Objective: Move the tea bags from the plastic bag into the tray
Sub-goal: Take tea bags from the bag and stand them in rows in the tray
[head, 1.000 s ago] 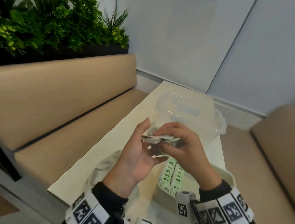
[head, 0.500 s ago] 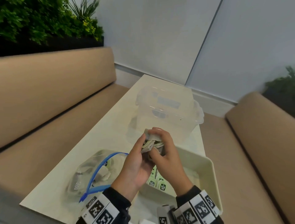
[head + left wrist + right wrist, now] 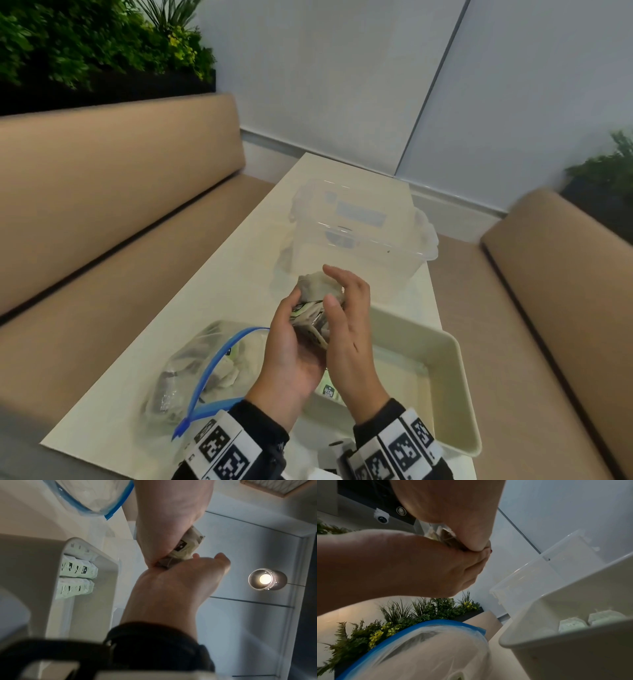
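Observation:
Above the table, both hands hold a crumpled bundle of tea bags (image 3: 313,291) between them. My left hand (image 3: 291,346) cups it from the left with curled fingers. My right hand (image 3: 352,329) pinches it, thumb in front and fingers behind. From below, the left wrist view shows the bundle (image 3: 187,543) squeezed between the left hand (image 3: 171,588) and the right hand (image 3: 171,513). The clear plastic bag (image 3: 191,370) with a blue zip lies open at the left, with more tea bags inside. The cream tray (image 3: 459,377) sits under my right hand and holds rows of green-and-white tea bags (image 3: 77,569).
A clear plastic box (image 3: 356,240) stands on the pale table (image 3: 205,291) just beyond the hands. Tan benches run along the left (image 3: 102,240) and right (image 3: 548,308) of the table. Plants (image 3: 85,44) fill a planter behind the left bench.
The bundle has turned more upright between the hands, and my right fingers have straightened around it. The head view has swung right and down, bringing the bag and tray into sight.

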{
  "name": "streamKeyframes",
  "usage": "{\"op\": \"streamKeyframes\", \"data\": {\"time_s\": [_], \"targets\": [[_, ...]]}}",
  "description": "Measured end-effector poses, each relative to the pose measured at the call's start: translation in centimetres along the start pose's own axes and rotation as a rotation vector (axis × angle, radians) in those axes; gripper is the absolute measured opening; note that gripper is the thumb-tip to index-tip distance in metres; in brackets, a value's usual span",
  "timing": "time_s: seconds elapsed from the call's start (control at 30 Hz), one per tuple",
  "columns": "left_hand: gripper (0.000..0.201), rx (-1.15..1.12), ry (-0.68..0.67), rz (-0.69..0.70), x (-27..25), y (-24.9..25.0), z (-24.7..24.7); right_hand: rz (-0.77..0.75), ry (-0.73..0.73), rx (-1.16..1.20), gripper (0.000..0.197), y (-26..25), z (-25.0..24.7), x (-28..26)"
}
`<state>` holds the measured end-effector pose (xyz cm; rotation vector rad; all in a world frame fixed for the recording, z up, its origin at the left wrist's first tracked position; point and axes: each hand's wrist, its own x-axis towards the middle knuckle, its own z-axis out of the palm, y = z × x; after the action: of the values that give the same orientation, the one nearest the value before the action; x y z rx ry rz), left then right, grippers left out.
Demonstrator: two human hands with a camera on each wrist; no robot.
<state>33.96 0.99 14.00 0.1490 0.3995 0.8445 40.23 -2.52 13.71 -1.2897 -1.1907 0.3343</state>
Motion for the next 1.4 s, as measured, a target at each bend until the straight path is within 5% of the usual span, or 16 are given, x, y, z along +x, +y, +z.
{"op": "streamKeyframes", "data": {"time_s": [0.17,0.73,0.93,1.17,1.4], "targets": [[0.046,-0.034,0.012,-0.005,0.1,-0.1,-0.3,-0.001,0.005,-0.046,0.032,0.3,0.6,0.1],[0.041,-0.288,-0.132,-0.15,0.6,0.0,-0.1,-0.012,0.161,0.24,0.05,-0.9,0.8,0.2],[0.05,-0.346,-0.073,-0.145,1.7,-0.1,-1.1,0.027,0.289,0.307,0.046,-0.7,1.3,0.1],[0.034,-0.279,-0.042,-0.027,1.5,-0.7,-1.6,0.135,0.239,0.415,0.046,-1.0,-0.2,1.2],[0.034,-0.255,-0.006,-0.046,0.8,-0.3,-1.1,0.17,0.228,0.151,0.059,-1.7,-2.8,2.2]]}}
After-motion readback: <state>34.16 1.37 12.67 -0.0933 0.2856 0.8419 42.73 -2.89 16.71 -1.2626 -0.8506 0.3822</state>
